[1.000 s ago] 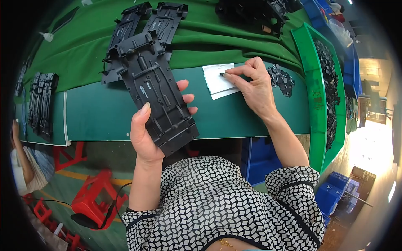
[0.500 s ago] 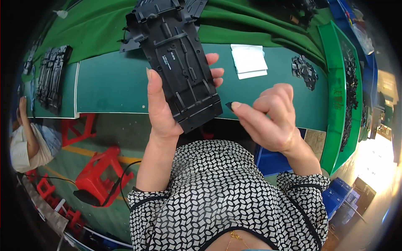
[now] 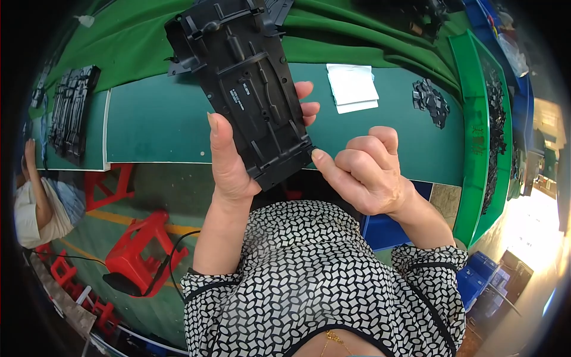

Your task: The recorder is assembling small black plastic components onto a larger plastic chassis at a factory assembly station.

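A long black moulded plastic part (image 3: 250, 95), with ribs and small holes, is held up over the table's near edge. My left hand (image 3: 229, 154) grips its lower end, thumb along the left side and fingertips showing past the right side. My right hand (image 3: 369, 172) is closed, with thumb and forefinger pinched at the part's lower right corner. A small black piece sits in that pinch against the corner; the fingertips hide most of it. The far end of the long part reaches over the green cloth (image 3: 357, 41).
White paper sheets (image 3: 352, 89) and a pile of small black pieces (image 3: 432, 102) lie on the green table (image 3: 154, 128). A green bin (image 3: 470, 137) of black pieces stands right. Stacked black parts (image 3: 72, 113), a red stool (image 3: 140, 253) and another person's arm (image 3: 37, 184) are left.
My right hand has moved left, bringing the small black piece from beside the long part to its lower right corner. The long part has tilted slightly in my left hand.
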Action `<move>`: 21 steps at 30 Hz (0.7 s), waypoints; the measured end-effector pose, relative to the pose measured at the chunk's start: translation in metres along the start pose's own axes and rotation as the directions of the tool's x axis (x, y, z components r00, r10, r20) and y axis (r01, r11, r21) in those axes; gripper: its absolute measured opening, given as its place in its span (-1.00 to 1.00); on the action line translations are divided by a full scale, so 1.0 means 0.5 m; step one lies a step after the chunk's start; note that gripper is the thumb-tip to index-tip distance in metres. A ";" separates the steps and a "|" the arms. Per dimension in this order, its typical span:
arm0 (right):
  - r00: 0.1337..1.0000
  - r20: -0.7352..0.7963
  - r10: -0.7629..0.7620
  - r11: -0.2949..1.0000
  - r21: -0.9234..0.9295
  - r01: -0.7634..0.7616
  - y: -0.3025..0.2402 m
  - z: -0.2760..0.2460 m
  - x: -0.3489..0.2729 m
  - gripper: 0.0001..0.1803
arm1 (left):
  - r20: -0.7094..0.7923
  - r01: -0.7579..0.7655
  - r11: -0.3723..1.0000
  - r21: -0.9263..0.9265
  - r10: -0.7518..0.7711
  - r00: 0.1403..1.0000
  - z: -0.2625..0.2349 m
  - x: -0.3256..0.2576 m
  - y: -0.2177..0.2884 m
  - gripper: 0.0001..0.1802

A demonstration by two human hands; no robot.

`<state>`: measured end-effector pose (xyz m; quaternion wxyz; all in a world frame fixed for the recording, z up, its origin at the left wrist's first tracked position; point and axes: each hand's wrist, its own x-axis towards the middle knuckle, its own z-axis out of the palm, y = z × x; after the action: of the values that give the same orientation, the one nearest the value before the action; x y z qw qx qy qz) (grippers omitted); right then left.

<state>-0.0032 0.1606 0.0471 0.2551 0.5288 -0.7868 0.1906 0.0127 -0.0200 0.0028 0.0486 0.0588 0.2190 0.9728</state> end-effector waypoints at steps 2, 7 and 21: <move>1.000 0.007 0.000 1.000 0.000 0.000 0.002 0.001 0.001 -0.79 | -0.003 0.004 1.000 0.005 -0.004 1.000 -0.001 0.001 -0.001 0.02; 0.999 0.036 0.013 1.000 0.023 -0.014 0.002 0.001 0.004 -0.81 | 0.009 0.024 1.000 -0.011 -0.024 1.000 -0.002 0.003 -0.001 0.05; 1.000 0.017 -0.011 1.000 0.021 0.011 -0.011 0.004 0.002 -0.85 | 0.007 0.051 0.989 0.141 -0.053 0.999 -0.007 -0.017 0.005 0.17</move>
<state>0.0013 0.1566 0.0466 0.2437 0.5373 -0.7841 0.1926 0.0204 -0.0247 -0.0002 0.0709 0.0616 0.2883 0.9529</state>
